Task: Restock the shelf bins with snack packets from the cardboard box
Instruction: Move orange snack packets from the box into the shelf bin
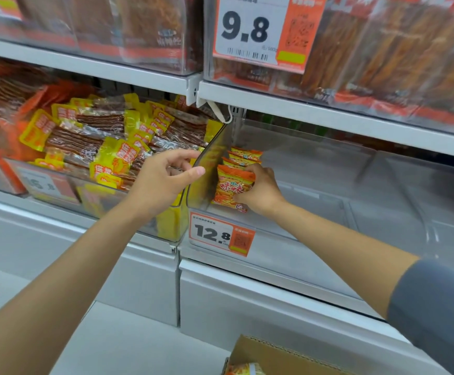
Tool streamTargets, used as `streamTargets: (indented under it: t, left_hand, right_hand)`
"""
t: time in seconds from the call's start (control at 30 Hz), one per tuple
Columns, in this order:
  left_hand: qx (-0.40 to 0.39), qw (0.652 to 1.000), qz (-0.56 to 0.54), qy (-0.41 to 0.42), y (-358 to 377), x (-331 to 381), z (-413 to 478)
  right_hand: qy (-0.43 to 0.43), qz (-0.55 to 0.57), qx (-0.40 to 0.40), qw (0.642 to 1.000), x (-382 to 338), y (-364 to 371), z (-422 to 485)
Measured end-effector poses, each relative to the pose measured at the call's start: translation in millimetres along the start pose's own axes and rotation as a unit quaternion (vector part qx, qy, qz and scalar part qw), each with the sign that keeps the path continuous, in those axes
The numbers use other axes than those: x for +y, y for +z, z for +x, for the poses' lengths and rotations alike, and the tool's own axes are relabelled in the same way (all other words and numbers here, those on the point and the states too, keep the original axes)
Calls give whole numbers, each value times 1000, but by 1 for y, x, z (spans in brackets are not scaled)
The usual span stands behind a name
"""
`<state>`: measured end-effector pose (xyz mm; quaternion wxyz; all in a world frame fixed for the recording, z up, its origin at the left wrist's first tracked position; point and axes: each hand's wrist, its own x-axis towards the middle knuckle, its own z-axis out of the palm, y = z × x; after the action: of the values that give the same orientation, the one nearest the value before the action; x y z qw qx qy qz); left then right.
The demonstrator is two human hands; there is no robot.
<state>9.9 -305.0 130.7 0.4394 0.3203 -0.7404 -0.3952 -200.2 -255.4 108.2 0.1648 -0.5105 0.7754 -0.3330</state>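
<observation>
Crinkly orange packet (232,185) gripped in right hand (259,192), left hand (163,182) pinching smooth clear plastic bin wall (215,142)

Grey sleeve (437,315) on right arm (left forearm bare).

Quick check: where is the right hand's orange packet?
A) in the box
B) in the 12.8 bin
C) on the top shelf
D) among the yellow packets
B: the right hand grips the packet inside the bin above the 12.8 tag.
</observation>
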Motion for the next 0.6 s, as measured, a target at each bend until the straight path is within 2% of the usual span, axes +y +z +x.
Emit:
streamTargets:
  t: [0.23, 0.4, 0.47, 0.6]
  left_hand:
    - [1, 1000, 8, -11, -1, 3, 1]
    - [83, 995, 53, -7, 10, 24, -17]
    - [65, 994, 85, 1, 23, 41, -33]
    - [-26, 998, 49, -26, 61, 75, -78]
  right_hand:
    - [4, 35, -46, 998, 5, -14, -7]
    - [-38, -15, -21, 999, 8, -49, -51]
    - [-66, -32, 19, 997, 11, -67, -78]
    - [-102, -51, 90, 989, 23, -99, -146]
